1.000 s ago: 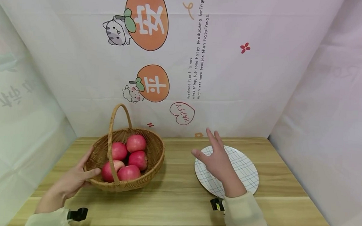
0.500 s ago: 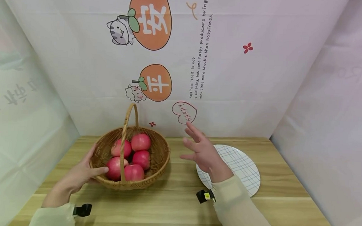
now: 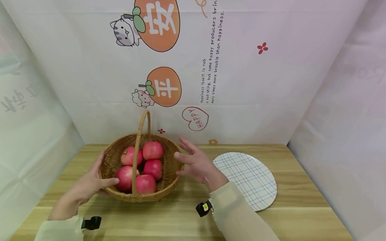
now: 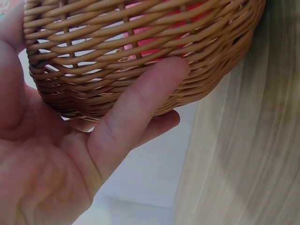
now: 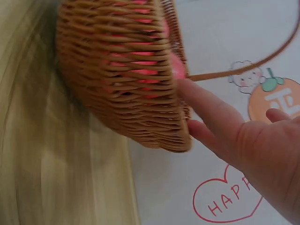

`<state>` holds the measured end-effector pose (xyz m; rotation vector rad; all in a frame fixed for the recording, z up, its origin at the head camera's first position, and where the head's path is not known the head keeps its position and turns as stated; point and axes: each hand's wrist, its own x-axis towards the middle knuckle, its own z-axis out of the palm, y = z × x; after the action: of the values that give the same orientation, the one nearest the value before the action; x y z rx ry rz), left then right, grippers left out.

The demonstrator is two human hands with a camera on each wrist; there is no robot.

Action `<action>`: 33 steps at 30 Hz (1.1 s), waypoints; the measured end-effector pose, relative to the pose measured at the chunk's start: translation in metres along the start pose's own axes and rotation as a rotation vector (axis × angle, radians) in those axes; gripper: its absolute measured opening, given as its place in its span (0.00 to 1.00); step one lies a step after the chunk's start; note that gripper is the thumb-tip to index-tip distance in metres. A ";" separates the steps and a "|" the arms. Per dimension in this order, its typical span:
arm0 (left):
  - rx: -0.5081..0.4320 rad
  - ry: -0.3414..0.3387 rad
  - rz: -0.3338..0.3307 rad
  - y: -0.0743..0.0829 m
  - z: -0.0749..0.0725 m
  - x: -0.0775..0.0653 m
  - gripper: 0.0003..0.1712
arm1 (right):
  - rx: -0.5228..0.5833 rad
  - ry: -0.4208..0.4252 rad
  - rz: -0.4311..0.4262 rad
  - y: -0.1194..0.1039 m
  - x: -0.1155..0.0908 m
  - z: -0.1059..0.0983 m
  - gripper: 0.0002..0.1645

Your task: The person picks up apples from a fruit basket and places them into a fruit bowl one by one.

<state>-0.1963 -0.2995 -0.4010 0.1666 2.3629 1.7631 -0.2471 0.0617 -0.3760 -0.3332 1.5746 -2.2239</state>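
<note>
A round wicker basket (image 3: 115, 195) with a tall arched handle stands on the left half of the wooden table. Several red apples (image 3: 146, 183) lie inside it. My left hand (image 3: 86, 185) grips the basket's left side, the thumb over the rim. In the left wrist view, straight fingers (image 4: 140, 103) lie along the woven outer wall. At the opposite side, my right hand (image 3: 197, 166) has its fingers spread right at the rim and holds nothing. The right wrist view shows fingertips overlapping the basket's edge (image 5: 176, 136).
To the right of the basket lies a round white plate (image 3: 258, 179) with a blue grid pattern, partly behind the right forearm. A printed white cloth (image 3: 239, 83) hangs behind the table (image 3: 304, 216), and pale cloth sides close in the left and right.
My right hand has come left from over the plate to the basket's right rim. The basket has shifted slightly right, with the left hand still on it.
</note>
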 end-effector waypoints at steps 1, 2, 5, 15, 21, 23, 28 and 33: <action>0.005 0.000 0.003 0.000 0.000 0.001 0.72 | -0.013 0.003 0.006 0.001 0.002 0.001 0.44; 0.012 0.002 0.007 0.001 0.001 0.001 0.72 | -0.029 0.003 0.008 0.002 0.003 0.002 0.44; 0.033 0.009 0.016 0.001 0.004 0.002 0.73 | -0.070 0.010 0.016 0.005 0.007 0.004 0.45; 0.077 0.034 0.033 0.005 0.017 0.001 0.74 | -0.128 0.040 0.031 0.010 0.012 0.001 0.45; 0.068 0.049 0.072 0.004 0.023 0.002 0.75 | -0.123 0.065 0.044 0.013 0.016 -0.001 0.45; 0.060 0.045 0.084 0.004 0.025 0.002 0.75 | -0.131 0.076 0.039 0.015 0.018 -0.002 0.46; 0.117 0.054 0.114 0.003 0.030 0.002 0.75 | -0.158 0.126 0.004 0.019 0.026 -0.005 0.50; 0.164 0.077 0.159 0.005 0.035 -0.002 0.76 | -0.201 0.170 -0.014 0.020 0.033 -0.007 0.50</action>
<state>-0.1873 -0.2653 -0.4056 0.3245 2.6154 1.6680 -0.2764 0.0473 -0.3985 -0.2164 1.8973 -2.1569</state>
